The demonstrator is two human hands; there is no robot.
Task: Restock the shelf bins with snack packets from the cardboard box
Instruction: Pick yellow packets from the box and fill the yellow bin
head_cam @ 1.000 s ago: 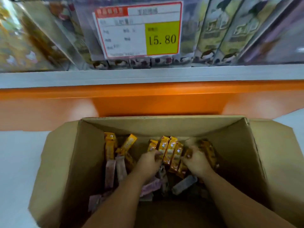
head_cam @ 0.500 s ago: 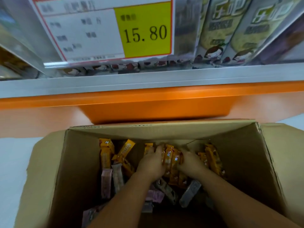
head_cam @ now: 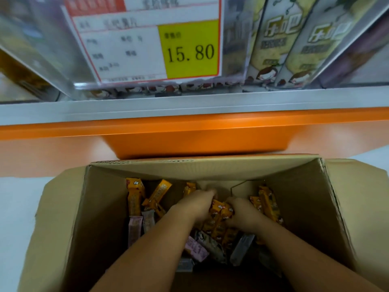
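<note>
An open cardboard box [head_cam: 99, 207] fills the lower half of the view. Orange snack packets [head_cam: 134, 197] and pale pink and grey ones [head_cam: 134, 228] lie loose on its bottom. Both my hands are down inside the box. My left hand [head_cam: 195, 205] and my right hand [head_cam: 244, 213] press from either side on a bunch of orange packets [head_cam: 219, 218], fingers curled round them. More orange packets [head_cam: 269, 205] lean against the right wall.
An orange shelf base [head_cam: 195, 142] and a grey shelf rail [head_cam: 189, 106] run above the box. A clear shelf bin with tall snack packs [head_cam: 271, 43] carries a price card reading 15.80 [head_cam: 147, 39]. Pale floor [head_cam: 12, 207] lies to the left.
My two hands have closed in toward each other and gathered the orange packets into one bunch. The view has moved closer to the shelf.
</note>
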